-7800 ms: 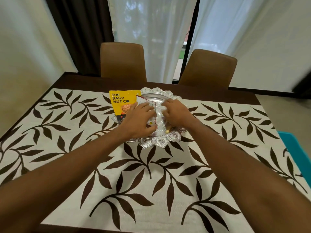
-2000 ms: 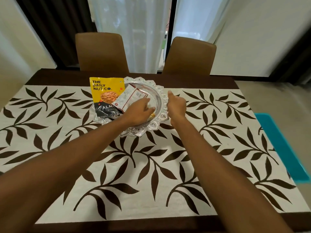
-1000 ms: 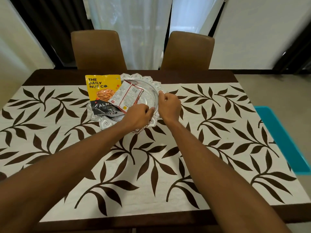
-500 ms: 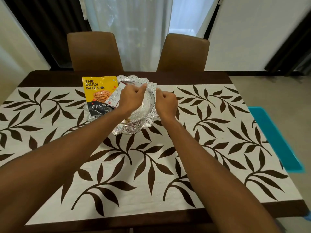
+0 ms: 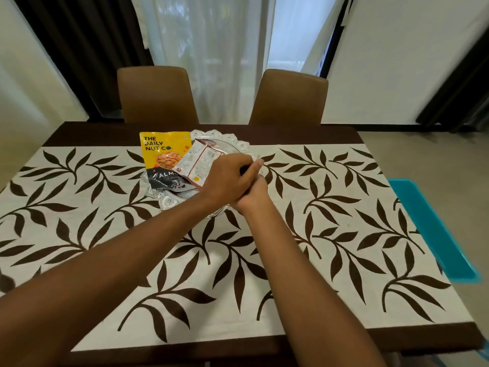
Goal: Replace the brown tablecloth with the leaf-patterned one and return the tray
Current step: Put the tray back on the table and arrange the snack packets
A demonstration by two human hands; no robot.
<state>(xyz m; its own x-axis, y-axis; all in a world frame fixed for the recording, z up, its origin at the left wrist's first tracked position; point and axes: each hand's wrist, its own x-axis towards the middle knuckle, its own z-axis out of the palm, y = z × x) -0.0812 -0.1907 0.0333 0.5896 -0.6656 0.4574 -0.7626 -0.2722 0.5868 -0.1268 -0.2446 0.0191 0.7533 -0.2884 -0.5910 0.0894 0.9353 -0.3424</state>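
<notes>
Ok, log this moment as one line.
leaf-patterned tablecloth laid | silver tray on it, carrying almond pouch, white packet | left hand over right hand at tray's right rim | grip unclear

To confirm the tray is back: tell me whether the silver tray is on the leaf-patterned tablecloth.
Yes, the silver tray rests on the leaf-patterned tablecloth at its far edge, with a yellow nut pouch on it.

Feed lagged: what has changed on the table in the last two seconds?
The left hand moved right from the tray's middle and now overlaps the right hand at its right rim; any hold is hidden. The tray, white packet, yellow nut pouch and leaf-patterned cloth stayed put.
</notes>
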